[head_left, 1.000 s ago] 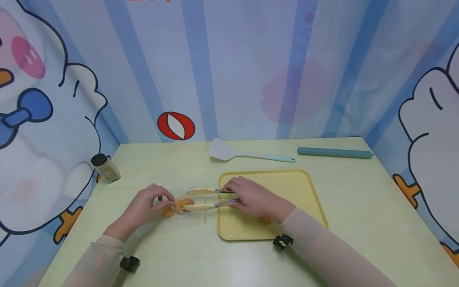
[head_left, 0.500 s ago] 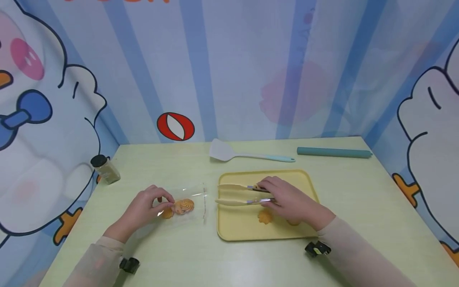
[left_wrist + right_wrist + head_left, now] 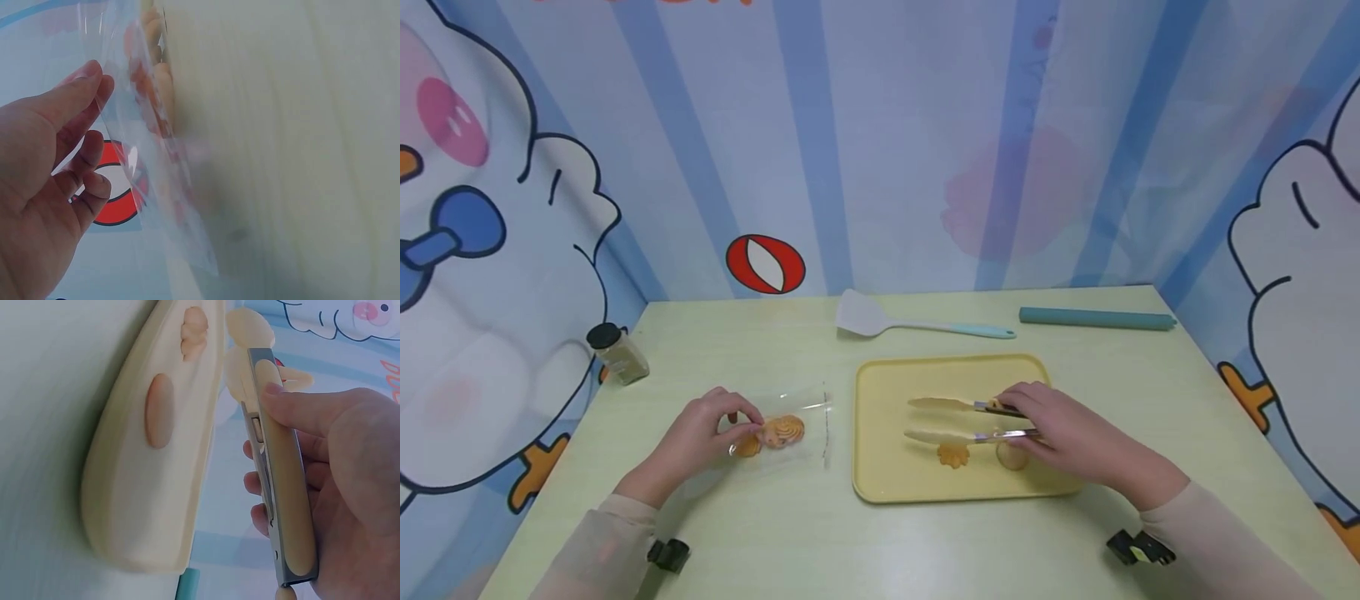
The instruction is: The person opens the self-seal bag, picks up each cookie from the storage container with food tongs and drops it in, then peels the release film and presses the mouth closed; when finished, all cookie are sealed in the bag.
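Note:
My left hand (image 3: 711, 429) pinches the edge of a clear plastic bag (image 3: 815, 406) that lies on the table. Inside the bag are orange-brown cookies (image 3: 785, 431), one with a swirled top. In the left wrist view the thumb and forefinger grip the bag's film (image 3: 134, 150). Over the yellow tray (image 3: 887, 479), my right hand (image 3: 1075, 433) holds food tongs (image 3: 943, 404), cream-tipped with metal arms. Their tips point left and stand apart with nothing between them. Beneath lie a flower-shaped cookie (image 3: 953, 457) and a round cookie (image 3: 1012, 456) on the tray.
Behind the tray lies a spatula (image 3: 861, 315) with a pale blue handle. A teal rod (image 3: 1097, 318) is at the back right. At the far left stands a seasoning jar (image 3: 619, 354) with a black lid. A printed cloth backdrop (image 3: 910, 167) rises behind the table.
My right hand has drawn the tongs rightward from the bag to over the tray, uncovering the cookies there. The left hand stays at the bag.

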{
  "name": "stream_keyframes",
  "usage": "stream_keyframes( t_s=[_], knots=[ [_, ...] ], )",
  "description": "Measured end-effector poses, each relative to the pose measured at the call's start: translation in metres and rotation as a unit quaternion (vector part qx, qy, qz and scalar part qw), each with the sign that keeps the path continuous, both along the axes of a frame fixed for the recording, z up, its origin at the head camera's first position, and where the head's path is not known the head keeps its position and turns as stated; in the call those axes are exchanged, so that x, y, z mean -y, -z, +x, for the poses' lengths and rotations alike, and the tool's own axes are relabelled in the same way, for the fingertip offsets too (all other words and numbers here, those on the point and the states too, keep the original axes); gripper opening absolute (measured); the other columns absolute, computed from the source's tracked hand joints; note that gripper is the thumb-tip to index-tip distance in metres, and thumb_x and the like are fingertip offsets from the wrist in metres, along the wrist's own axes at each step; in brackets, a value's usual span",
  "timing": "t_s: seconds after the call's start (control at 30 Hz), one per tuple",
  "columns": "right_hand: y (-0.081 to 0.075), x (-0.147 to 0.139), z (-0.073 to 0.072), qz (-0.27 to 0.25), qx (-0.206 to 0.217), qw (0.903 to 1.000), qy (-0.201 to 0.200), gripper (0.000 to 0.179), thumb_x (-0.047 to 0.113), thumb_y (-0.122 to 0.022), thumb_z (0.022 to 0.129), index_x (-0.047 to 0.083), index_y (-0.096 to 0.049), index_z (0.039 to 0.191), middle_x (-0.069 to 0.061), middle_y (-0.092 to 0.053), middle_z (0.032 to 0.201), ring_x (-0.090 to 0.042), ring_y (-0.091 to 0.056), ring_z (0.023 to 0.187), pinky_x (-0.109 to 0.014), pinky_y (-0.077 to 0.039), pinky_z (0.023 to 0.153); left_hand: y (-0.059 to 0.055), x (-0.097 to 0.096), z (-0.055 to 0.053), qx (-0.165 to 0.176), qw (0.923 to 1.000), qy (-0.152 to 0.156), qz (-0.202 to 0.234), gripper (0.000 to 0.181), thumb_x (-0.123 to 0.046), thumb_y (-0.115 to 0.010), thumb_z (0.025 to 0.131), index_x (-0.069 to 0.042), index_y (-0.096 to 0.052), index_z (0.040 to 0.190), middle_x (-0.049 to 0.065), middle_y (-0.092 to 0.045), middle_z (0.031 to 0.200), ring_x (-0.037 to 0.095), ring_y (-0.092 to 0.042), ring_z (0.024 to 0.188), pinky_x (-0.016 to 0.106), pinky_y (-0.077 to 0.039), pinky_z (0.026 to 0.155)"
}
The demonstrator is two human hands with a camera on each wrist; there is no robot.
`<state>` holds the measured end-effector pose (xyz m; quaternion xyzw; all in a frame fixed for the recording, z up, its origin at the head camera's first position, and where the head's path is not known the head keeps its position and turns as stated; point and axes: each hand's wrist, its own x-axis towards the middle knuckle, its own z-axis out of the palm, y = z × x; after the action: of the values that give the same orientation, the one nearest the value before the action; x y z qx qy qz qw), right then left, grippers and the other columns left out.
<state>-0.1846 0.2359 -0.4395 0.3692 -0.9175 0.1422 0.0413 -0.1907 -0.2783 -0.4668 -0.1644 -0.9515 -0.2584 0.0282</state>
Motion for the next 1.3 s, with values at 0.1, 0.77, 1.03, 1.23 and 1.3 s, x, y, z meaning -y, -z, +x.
stream_keyframes(
  t_s=[0.1, 0.77, 1.03, 1.23, 1.3],
  knots=[
    [-0.001, -0.008, 0.006, 0.009, -0.004, 1.0, -0.002, 0.045, 0.022, -0.078, 0.094, 0.007, -0.061, 0.133, -0.002, -0.065, 0.124, -0.02, -0.062, 0.11, -0.044, -0.054, 0.093, -0.001, 0.0, 0.0, 0.002, 1.0, -0.003, -0.004, 0.016, -0.013, -0.082, 0.089, -0.025, -0.076, 0.098, -0.007, -0.069, 0.097, 0.016, -0.055, 0.091, 0.035, -0.05, 0.076],
    [-0.012, -0.042, 0.024, 0.042, 0.037, 0.9984, 0.011, 0.044, 0.027, -0.077, 0.094, 0.014, -0.062, 0.134, 0.005, -0.064, 0.124, -0.011, -0.061, 0.104, -0.037, -0.054, 0.084, -0.003, 0.0, 0.0, 0.011, 0.9998, -0.007, -0.013, 0.016, -0.014, -0.081, 0.09, -0.026, -0.075, 0.098, -0.007, -0.068, 0.097, 0.015, -0.055, 0.091, 0.03, -0.047, 0.074],
    [-0.015, -0.048, 0.026, 0.056, 0.037, 0.9976, 0.019, 0.044, 0.029, -0.078, 0.093, 0.014, -0.063, 0.133, 0.005, -0.064, 0.122, -0.009, -0.059, 0.102, -0.037, -0.054, 0.083, 0.0, 0.0, -0.001, 0.01, 0.9999, -0.004, -0.009, 0.015, -0.014, -0.081, 0.09, -0.026, -0.076, 0.098, -0.008, -0.069, 0.097, 0.015, -0.055, 0.091, 0.035, -0.049, 0.076],
    [-0.017, -0.051, 0.028, 0.052, 0.031, 0.998, 0.017, 0.043, 0.027, -0.079, 0.092, 0.013, -0.064, 0.131, 0.006, -0.064, 0.118, -0.008, -0.059, 0.095, -0.033, -0.053, 0.078, -0.002, 0.0, 0.001, 0.011, 0.9999, -0.006, -0.009, 0.016, -0.014, -0.081, 0.089, -0.026, -0.075, 0.098, -0.008, -0.069, 0.097, 0.015, -0.055, 0.091, 0.035, -0.05, 0.076],
    [-0.016, -0.05, 0.027, 0.048, 0.031, 0.9982, 0.016, 0.042, 0.026, -0.078, 0.093, 0.013, -0.065, 0.131, 0.006, -0.064, 0.118, -0.008, -0.059, 0.095, -0.033, -0.053, 0.078, -0.003, 0.0, 0.001, 0.011, 0.9999, -0.006, -0.009, 0.015, -0.015, -0.081, 0.089, -0.026, -0.076, 0.098, -0.008, -0.069, 0.097, 0.016, -0.055, 0.091, 0.036, -0.05, 0.076]
  ],
)
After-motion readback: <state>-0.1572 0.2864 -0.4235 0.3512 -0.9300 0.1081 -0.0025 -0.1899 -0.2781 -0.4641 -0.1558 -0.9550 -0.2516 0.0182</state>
